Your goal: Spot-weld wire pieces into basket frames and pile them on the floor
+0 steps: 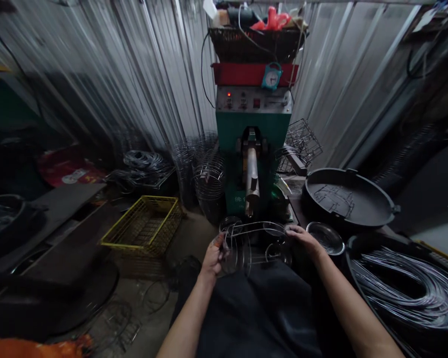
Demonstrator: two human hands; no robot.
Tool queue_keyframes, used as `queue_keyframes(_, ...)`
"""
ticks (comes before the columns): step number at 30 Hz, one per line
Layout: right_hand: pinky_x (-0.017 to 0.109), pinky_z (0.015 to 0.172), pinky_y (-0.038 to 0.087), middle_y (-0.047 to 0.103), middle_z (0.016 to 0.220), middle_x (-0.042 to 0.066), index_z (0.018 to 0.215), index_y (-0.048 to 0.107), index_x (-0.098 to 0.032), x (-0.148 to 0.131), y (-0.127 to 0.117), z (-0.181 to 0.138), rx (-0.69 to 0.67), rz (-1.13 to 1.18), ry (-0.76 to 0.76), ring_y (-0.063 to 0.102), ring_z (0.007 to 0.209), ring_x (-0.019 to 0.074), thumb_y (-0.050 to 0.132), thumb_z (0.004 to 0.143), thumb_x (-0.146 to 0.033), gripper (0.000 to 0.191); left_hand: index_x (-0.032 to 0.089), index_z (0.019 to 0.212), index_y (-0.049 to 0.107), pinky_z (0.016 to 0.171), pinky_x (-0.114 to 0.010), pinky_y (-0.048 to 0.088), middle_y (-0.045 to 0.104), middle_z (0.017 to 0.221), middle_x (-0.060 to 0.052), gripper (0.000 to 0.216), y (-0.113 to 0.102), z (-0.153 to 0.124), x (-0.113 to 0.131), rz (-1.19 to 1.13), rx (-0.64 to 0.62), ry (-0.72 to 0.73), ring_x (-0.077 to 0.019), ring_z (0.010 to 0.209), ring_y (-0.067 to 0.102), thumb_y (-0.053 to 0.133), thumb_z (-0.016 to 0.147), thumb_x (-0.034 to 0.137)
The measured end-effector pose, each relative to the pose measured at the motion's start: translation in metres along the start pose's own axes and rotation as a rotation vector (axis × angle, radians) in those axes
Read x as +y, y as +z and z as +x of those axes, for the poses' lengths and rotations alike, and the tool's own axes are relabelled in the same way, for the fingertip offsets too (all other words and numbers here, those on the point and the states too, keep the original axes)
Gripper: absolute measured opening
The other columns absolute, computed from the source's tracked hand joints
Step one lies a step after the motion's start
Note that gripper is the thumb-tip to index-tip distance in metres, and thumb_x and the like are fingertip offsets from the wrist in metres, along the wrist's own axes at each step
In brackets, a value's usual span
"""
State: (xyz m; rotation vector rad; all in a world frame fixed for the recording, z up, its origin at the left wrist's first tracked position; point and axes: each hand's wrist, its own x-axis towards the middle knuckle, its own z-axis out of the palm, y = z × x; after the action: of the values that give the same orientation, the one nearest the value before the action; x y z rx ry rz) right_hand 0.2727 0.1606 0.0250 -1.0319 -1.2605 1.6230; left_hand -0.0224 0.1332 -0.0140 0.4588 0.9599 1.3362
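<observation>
I hold a round wire cage frame point(252, 243) over my lap, just below the nose of a green welding machine point(252, 134). My left hand point(213, 256) grips the frame's left rim with its fingers curled round the wire. My right hand point(302, 238) rests on the frame's right rim, fingers bent over it. The machine's steel arm point(251, 179) points down toward the frame and stops a little above it.
A yellow wire basket point(144, 226) sits on the floor to the left. Stacked wire frames point(205, 171) stand beside the machine. To the right are a black round tray point(347, 199), a small metal bowl point(325, 237) and a tub of coiled wire point(406, 288). Corrugated metal walls close in behind.
</observation>
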Motion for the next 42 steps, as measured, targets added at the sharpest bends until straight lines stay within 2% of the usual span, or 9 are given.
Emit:
queue_keyframes(4, 0.022, 0.043, 0.032, 0.040, 0.047, -0.005, 0.064, 0.053, -0.017, 0.035, 0.027, -0.028, -0.115, 0.329, -0.097, 0.035, 0.040, 0.0073, 0.068, 0.062, -0.037, 0.025, 0.013, 0.067, 0.052, 0.032, -0.013, 0.024, 0.037, 0.038, 0.011, 0.028, -0.014, -0.020, 0.008, -0.211, -0.009, -0.231, 0.0017, 0.025, 0.018, 0.063, 0.070, 0.038)
queue_keyframes(9, 0.032, 0.066, 0.041, 0.047, 0.050, -0.004, 0.065, 0.057, -0.018, 0.071, 0.060, -0.050, -0.224, 0.475, -0.212, 0.047, 0.051, 0.0113, 0.071, 0.060, -0.035, 0.023, 0.012, 0.066, 0.050, 0.030, -0.013, 0.019, 0.031, 0.036, 0.010, 0.024, -0.022, -0.028, 0.011, -0.365, -0.050, -0.411, 0.0002, 0.024, 0.018, 0.048, 0.083, 0.029)
queue_keyframes(13, 0.030, 0.060, 0.041, 0.051, 0.052, -0.001, 0.067, 0.059, -0.017, 0.063, 0.072, -0.066, -0.208, 0.385, -0.197, 0.050, 0.053, 0.0129, 0.071, 0.062, -0.036, 0.023, 0.010, 0.075, 0.053, 0.031, -0.013, 0.024, 0.036, 0.039, 0.008, 0.026, -0.034, -0.030, -0.001, -0.414, -0.052, -0.479, -0.0003, 0.026, 0.023, 0.041, 0.087, 0.030)
queue_keyframes(16, 0.025, 0.054, 0.039, 0.054, 0.056, 0.000, 0.070, 0.060, -0.017, 0.042, 0.079, -0.071, -0.110, 0.270, -0.131, 0.050, 0.055, 0.0129, 0.071, 0.062, -0.035, 0.022, 0.011, 0.084, 0.055, 0.034, -0.016, 0.032, 0.044, 0.044, 0.004, 0.031, -0.043, -0.034, -0.011, -0.379, -0.088, -0.515, -0.0046, 0.032, 0.036, 0.044, 0.083, 0.040)
queue_keyframes(21, 0.022, 0.055, 0.043, 0.052, 0.058, -0.003, 0.075, 0.059, -0.020, 0.022, 0.087, -0.059, 0.175, 0.308, -0.069, 0.050, 0.055, 0.0099, 0.070, 0.064, -0.033, 0.021, 0.009, 0.095, 0.056, 0.051, -0.027, 0.046, 0.062, 0.067, -0.009, 0.056, -0.047, -0.047, -0.023, -0.303, -0.208, -0.421, -0.0178, 0.060, 0.059, 0.037, 0.077, 0.059)
queue_keyframes(28, 0.021, 0.052, 0.047, 0.054, 0.060, -0.005, 0.077, 0.057, -0.021, 0.024, 0.083, -0.037, 0.398, 0.495, -0.022, 0.054, 0.056, 0.0096, 0.074, 0.057, -0.031, 0.027, 0.014, 0.106, 0.053, 0.075, -0.036, 0.045, 0.062, 0.096, -0.012, 0.057, -0.042, -0.075, -0.043, -0.225, -0.388, -0.300, -0.0240, 0.090, 0.058, 0.050, 0.070, 0.058)
queue_keyframes(33, 0.020, 0.050, 0.047, 0.055, 0.059, -0.005, 0.072, 0.058, -0.020, 0.028, 0.082, -0.033, 0.445, 0.586, 0.029, 0.055, 0.056, 0.0094, 0.076, 0.054, -0.027, 0.027, 0.014, 0.112, 0.047, 0.076, -0.037, 0.043, 0.061, 0.098, -0.013, 0.059, -0.030, -0.097, -0.058, -0.100, -0.471, -0.231, -0.0239, 0.086, 0.059, 0.064, 0.065, 0.046)
queue_keyframes(37, 0.022, 0.054, 0.049, 0.056, 0.059, -0.005, 0.072, 0.058, -0.019, 0.035, 0.081, -0.033, 0.472, 0.604, 0.049, 0.055, 0.055, 0.0092, 0.075, 0.055, -0.025, 0.024, 0.013, 0.103, 0.050, 0.065, -0.029, 0.044, 0.063, 0.079, -0.007, 0.052, -0.013, -0.108, -0.070, 0.079, -0.332, -0.157, -0.0169, 0.067, 0.060, 0.073, 0.060, 0.032)
queue_keyframes(42, 0.022, 0.055, 0.049, 0.057, 0.061, -0.004, 0.073, 0.059, -0.019, 0.045, 0.083, -0.036, 0.474, 0.550, 0.076, 0.055, 0.055, 0.0092, 0.075, 0.057, -0.025, 0.024, 0.013, 0.097, 0.051, 0.059, -0.027, 0.046, 0.060, 0.067, -0.002, 0.047, 0.000, -0.111, -0.076, 0.133, -0.234, -0.122, -0.0134, 0.058, 0.057, 0.072, 0.060, 0.034)
